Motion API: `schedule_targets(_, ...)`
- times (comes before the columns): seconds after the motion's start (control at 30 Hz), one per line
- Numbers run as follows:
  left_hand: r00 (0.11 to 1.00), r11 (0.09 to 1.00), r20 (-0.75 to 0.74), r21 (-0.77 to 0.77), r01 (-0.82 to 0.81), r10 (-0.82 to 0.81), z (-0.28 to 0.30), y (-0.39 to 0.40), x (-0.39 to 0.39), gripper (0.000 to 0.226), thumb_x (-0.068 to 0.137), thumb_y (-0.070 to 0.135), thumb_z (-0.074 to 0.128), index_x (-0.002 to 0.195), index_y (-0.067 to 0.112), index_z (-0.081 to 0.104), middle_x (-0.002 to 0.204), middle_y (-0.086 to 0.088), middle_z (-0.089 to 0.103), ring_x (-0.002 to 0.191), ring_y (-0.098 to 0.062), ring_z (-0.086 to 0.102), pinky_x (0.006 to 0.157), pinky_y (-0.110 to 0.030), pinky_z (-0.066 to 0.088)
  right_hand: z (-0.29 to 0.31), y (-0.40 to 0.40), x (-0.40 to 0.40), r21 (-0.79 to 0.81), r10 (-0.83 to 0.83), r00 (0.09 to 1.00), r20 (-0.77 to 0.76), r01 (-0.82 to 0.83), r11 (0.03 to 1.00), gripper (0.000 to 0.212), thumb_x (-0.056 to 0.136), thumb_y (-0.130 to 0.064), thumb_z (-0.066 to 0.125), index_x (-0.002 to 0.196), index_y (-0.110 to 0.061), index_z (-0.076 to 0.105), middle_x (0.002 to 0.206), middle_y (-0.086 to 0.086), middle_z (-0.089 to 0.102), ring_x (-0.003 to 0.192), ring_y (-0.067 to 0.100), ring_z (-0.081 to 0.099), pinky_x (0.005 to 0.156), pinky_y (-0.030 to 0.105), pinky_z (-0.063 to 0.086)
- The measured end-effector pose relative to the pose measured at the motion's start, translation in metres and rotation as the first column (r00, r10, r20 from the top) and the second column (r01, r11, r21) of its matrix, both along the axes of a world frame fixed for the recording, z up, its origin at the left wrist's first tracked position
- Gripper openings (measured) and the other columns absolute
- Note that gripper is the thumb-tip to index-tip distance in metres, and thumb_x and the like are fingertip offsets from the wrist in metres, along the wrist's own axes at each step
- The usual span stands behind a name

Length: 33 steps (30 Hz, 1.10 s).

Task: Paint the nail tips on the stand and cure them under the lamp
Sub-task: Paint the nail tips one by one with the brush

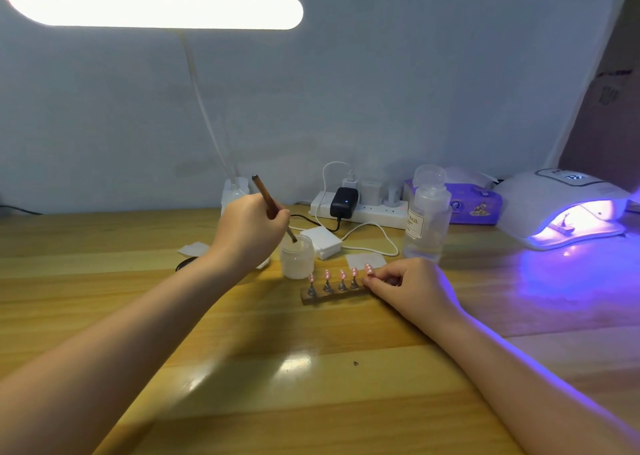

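Jar: small frosted jar (297,256) upright on the wooden table (242,333), lid off; contents cannot be told through the frosted wall; the brush's lower end is inside its mouth
Bottle: clear plastic bottle (427,214) with a label reading "NAIL", upright behind the stand; it looks to hold clear liquid; level cannot be told
Curing lamp: white curing lamp (561,205) at the right rear, lit violet inside; a small holder-like object sits in its opening, too blurred to identify
Left hand: left hand (251,231) curled round the brown brush (272,209), gripping it near mid-handle; handle tilted up and to the left, tip down in the jar
Right hand: right hand (403,283) with fingers curled, fingertips (372,281) pinching at the right end of the stand, at the rightmost holder
Stand: dark bar-shaped stand (334,293) flat on the table, just in front of the jar; 5 metal holders upright on it
Nail tips: 5 pink nail tips (327,274), 1 on each holder; 4 stand free to the left of the right hand; the 5th touches its fingertips
Other: lit desk lamp (152,6) overhead; power strip (360,209) and purple tissue pack (474,203) by the wall
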<state>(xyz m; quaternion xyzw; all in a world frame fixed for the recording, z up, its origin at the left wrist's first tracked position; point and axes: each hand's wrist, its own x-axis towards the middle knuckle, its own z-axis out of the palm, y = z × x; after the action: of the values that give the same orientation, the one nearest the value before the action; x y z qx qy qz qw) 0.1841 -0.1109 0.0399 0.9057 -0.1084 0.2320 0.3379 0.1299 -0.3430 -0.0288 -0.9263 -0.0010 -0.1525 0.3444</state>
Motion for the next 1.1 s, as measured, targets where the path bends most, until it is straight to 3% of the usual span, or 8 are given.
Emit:
schedule_targets(0.13,0.985,0.990,0.171,-0.144,0.009,0.016,0.001,0.003,-0.012,0.016,0.095,0.020,0.058,0.085,0.014,0.069,0.073,0.003,0.067,0.071,-0.005,0.061,0.057,-0.006,0.039,0.002,0.003,-0.003,-0.025,-0.004,0.999,0.038,0.005,1.000,0.017,0.081,-0.043,0.069,0.076,-0.029,0.075,0.067,-0.010,0.067,0.068,0.009,0.061,0.063,0.029,0.049)
schedule_targets(0.23,0.982,0.962,0.188,-0.264,0.068,-0.017,-0.003,0.001,-0.025,0.015,0.093,0.022,0.062,0.090,0.012,0.072,0.074,0.002,0.070,0.072,-0.007,0.066,0.063,-0.016,0.050,0.002,0.006,-0.004,-0.122,0.007,0.996,0.083,0.003,0.993,0.018,0.082,-0.040,0.067,0.076,-0.025,0.074,0.065,-0.008,0.065,0.065,0.012,0.058,0.060,0.030,0.048)
schedule_targets(0.37,0.975,0.752,0.132,-0.621,0.223,-0.180,-0.012,-0.002,-0.046,0.007,0.089,0.017,0.068,0.084,0.020,0.072,0.070,0.002,0.071,0.061,-0.006,0.063,0.051,-0.016,0.046,0.001,0.008,-0.007,-0.032,-0.021,0.974,0.226,0.030,0.999,0.009,0.077,-0.030,0.070,0.071,-0.024,0.072,0.056,-0.009,0.060,0.057,0.007,0.055,0.058,0.028,0.047)
schedule_targets(0.47,0.952,0.637,0.132,-0.716,0.284,-0.277,-0.027,-0.004,-0.061,0.008,0.091,0.011,0.064,0.084,0.013,0.069,0.072,-0.004,0.070,0.061,-0.012,0.062,0.049,-0.021,0.047,0.004,0.009,-0.009,0.067,-0.064,0.955,0.290,0.047,0.997,0.009,0.074,-0.020,0.074,0.070,-0.028,0.071,0.055,-0.017,0.061,0.058,-0.002,0.058,0.058,0.011,0.044)
schedule_targets(0.73,0.884,0.622,0.196,-0.646,0.442,-0.425,-0.051,-0.012,-0.074,0.007,0.091,0.011,0.063,0.094,0.012,0.068,0.080,-0.007,0.071,0.070,-0.020,0.069,0.062,-0.030,0.058,0.011,0.017,-0.015,0.291,-0.020,0.956,0.293,-0.069,0.954,0.004,0.080,-0.012,0.074,0.082,-0.015,0.073,0.069,-0.001,0.069,0.068,0.009,0.062,0.063,0.015,0.051)
schedule_targets(0.9,0.852,0.667,0.213,-0.543,0.510,-0.479,-0.056,-0.014,-0.078,0.017,0.085,0.026,0.072,0.099,0.017,0.071,0.088,-0.006,0.074,0.079,-0.023,0.071,0.071,-0.042,0.060,0.012,0.020,-0.016,0.285,0.027,0.951,0.309,-0.119,0.951,0.009,0.081,-0.011,0.073,0.084,-0.020,0.072,0.071,-0.002,0.069,0.070,0.012,0.062,0.064,0.016,0.052)
schedule_targets(1.0,0.854,0.711,0.208,-0.481,0.513,-0.476,-0.057,-0.016,-0.078,0.025,0.082,0.036,0.065,0.099,0.020,0.072,0.086,-0.005,0.074,0.079,-0.026,0.071,0.071,-0.054,0.057,0.010,0.021,-0.015,0.282,0.024,0.945,0.327,-0.122,0.952,0.009,0.080,-0.012,0.075,0.085,-0.020,0.075,0.070,-0.004,0.070,0.068,0.009,0.063,0.063,0.012,0.050)
schedule_targets(1.1,0.849,0.739,0.222,-0.420,0.527,-0.480,-0.058,-0.017,-0.079,0.028,0.085,0.037,0.060,0.102,0.016,0.071,0.087,-0.005,0.074,0.080,-0.025,0.071,0.071,-0.054,0.056,0.009,0.021,-0.014,0.265,0.036,0.938,0.344,-0.133,0.955,0.010,0.080,-0.012,0.075,0.088,-0.019,0.076,0.071,-0.008,0.071,0.067,0.005,0.064,0.064,0.010,0.049)
